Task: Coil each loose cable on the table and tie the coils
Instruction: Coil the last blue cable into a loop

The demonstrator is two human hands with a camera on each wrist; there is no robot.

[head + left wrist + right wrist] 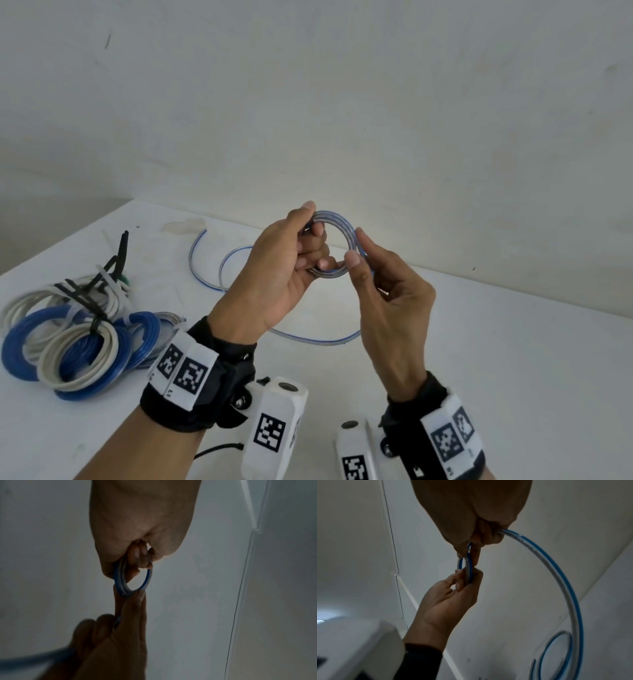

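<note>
Head view: left hand [274, 263] grips a small coil of clear, blue-striped cable [334, 243] above the white table [496, 359]; right hand [387, 294] pinches its far side. Tail lies loose on the table. Left wrist view: fingers [137, 553] curled round the loops. Right wrist view: tail arcs away springy, looks light and slick, so probably best pinched where the loops stack.

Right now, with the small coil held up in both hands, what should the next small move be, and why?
Probably wind another loop: the left hand grips the clear-and-blue cable coil, the right hand pinches its near side, and a long loose tail trails on the white table, so tying looks premature.
</note>
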